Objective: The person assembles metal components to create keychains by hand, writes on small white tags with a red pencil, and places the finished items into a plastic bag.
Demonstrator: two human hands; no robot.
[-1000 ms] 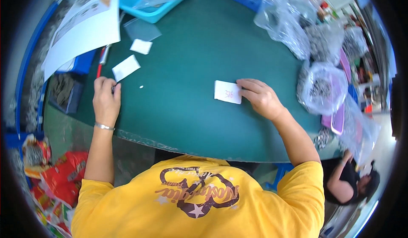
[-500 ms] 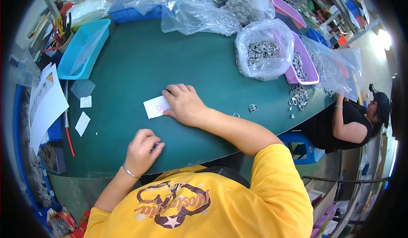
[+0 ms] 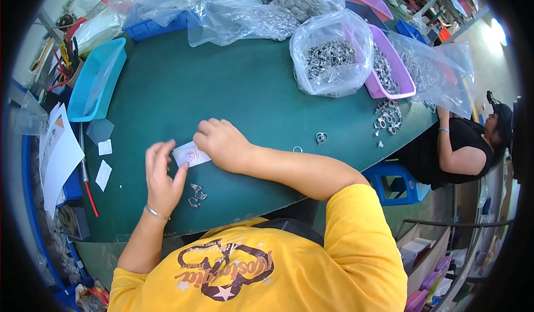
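A small white card (image 3: 183, 155) with pink handwriting lies at the middle-left of the green table (image 3: 245, 89). My right hand (image 3: 225, 146) is closed over its right end, with the fingertips hidden beneath the curled hand. Left of the card, my left hand (image 3: 164, 179) is raised with thumb and fingers apart and nothing visible between them. Its thumb comes close to the card's lower edge. Several silver rings (image 3: 196, 195) lie in a loose cluster to the right of my left wrist. Beyond my right forearm are a single ring (image 3: 297, 149) and a small ring cluster (image 3: 321, 138).
A clear bag (image 3: 303, 81) of rings stands beside a purple basket (image 3: 410, 86) at the right, near a loose ring pile (image 3: 387, 117). A turquoise basket (image 3: 105, 109) and paper sheets (image 3: 61, 156) are at left. A person in black (image 3: 464, 153) sits at right.
My left hand has moved up and left and opened, and several rings now show on the table beside it. My right hand and the card appear slightly farther left as the view shifts.
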